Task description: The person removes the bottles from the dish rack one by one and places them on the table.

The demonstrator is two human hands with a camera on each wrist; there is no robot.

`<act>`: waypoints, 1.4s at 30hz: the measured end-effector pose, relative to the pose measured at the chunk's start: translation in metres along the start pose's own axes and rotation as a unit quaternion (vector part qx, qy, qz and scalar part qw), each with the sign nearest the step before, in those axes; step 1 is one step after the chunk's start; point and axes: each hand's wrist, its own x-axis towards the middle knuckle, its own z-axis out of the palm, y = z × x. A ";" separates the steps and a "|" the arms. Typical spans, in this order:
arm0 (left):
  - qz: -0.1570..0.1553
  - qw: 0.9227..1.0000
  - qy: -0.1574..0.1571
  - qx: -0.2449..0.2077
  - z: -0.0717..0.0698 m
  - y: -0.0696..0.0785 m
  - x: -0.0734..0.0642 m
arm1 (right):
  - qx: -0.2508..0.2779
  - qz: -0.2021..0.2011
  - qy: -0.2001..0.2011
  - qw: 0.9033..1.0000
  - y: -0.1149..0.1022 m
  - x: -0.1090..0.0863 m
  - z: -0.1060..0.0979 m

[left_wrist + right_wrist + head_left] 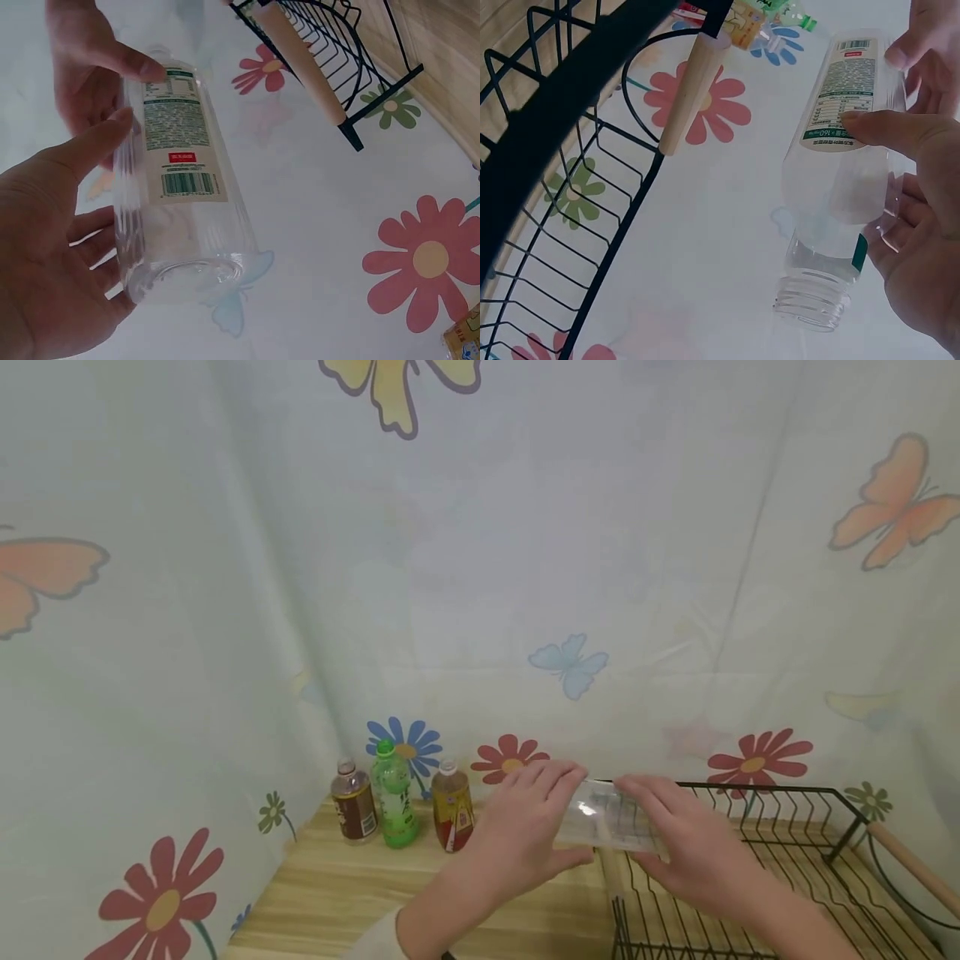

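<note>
A clear plastic bottle (606,820) is held up sideways between both hands, above the table's back edge and the rack's left end. My left hand (521,827) grips its base end, thumb below and fingers above. Around the neck end my right hand (693,839) holds it, and its thumb presses on the label in the right wrist view. The bottle (817,191) shows a bare threaded neck and looks see-through. In the left wrist view, a pale label with a barcode covers one side of the bottle (184,236).
At the table's back left stand a brown-labelled bottle (355,803), a green bottle (395,797) and a yellow-labelled bottle (452,810). A black wire rack (780,852) with a wooden handle (915,864) occupies the right of the wooden table (322,893). A patterned curtain (480,568) hangs behind.
</note>
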 end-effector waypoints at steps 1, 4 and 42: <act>0.004 1.000 -0.006 -0.006 0.001 0.000 0.000 | -0.004 -0.005 0.002 1.000 -0.002 0.000 0.000; 0.014 1.000 -0.011 -0.021 0.004 0.000 0.000 | -0.012 -0.014 0.005 1.000 -0.006 0.000 -0.001; 0.007 0.999 0.036 -0.027 0.039 0.000 -0.005 | 0.009 0.034 -0.005 0.999 -0.008 -0.001 0.005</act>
